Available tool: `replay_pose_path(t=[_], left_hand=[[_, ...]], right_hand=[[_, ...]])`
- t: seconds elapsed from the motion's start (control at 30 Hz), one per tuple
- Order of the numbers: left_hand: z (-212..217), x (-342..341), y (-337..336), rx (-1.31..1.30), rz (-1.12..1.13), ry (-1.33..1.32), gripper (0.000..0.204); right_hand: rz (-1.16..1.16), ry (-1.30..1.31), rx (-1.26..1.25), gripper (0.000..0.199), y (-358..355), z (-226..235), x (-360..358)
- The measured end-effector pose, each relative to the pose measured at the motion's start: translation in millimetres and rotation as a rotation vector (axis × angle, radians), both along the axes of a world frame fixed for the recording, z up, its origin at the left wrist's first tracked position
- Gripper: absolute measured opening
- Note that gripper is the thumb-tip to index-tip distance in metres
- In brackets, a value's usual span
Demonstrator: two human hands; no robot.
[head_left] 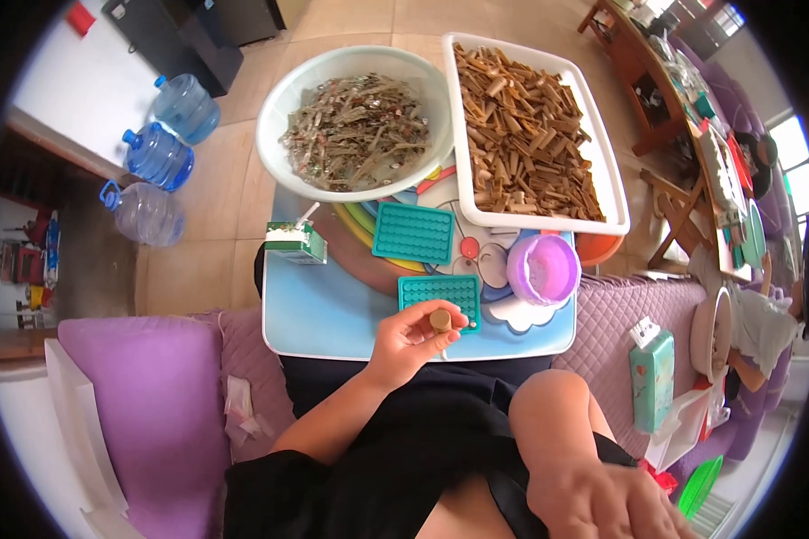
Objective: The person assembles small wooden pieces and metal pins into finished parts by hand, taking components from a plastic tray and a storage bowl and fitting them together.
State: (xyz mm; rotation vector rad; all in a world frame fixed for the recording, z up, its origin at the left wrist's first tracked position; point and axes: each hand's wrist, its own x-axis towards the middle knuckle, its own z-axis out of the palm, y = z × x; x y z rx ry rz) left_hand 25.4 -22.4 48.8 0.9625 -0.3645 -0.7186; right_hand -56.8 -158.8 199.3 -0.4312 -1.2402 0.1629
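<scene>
Brown cylinder (440,320), small, pinched between thumb and fingers of the left hand (406,349), at the near teal tray (406,298) on the blue table (333,325). Right hand (598,501) near right, off the table, blurred, back upward; cannot tell whether its fingers grasp anything. Farther out: second teal tray (413,234), purple bowl (519,267) to its right, pale basin (274,148) far left, white tub (613,171) of brown pieces far right.

Teal trays (413,234) on blue table (333,323)
</scene>
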Motion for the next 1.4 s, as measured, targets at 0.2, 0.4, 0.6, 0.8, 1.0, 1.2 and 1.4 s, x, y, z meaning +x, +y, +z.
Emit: replay_pose_path(t=[0.2,0.4,0.6,0.8,1.0,1.2,1.4], left_hand=[[-7,-5,13,0.074,0.060,0.034,0.026],[-9,-2,14,0.065,0.042,0.032,0.027],[-5,-1,7,0.055,0.024,0.005,0.025],[-8,-2,11,0.053,0.052,0.027,0.025],[-5,1,9,0.008,0.069,0.075,0.028],[-4,2,11,-0.047,0.129,0.212,0.032],[-11,4,11,-0.310,0.045,0.439,0.029]], right_hand=[[-0.586,-0.052,0.297,0.036,25,24,12],[-0.784,-0.088,0.380,0.025,24,28,14],[-1.029,-0.120,0.480,0.011,25,55,22],[-0.764,-0.110,0.074,0.012,4,49,25],[-1.097,-0.197,0.554,0.017,23,56,25],[-0.959,-0.199,0.331,0.018,15,44,24],[-1.014,-0.140,0.400,0.022,19,45,22]])
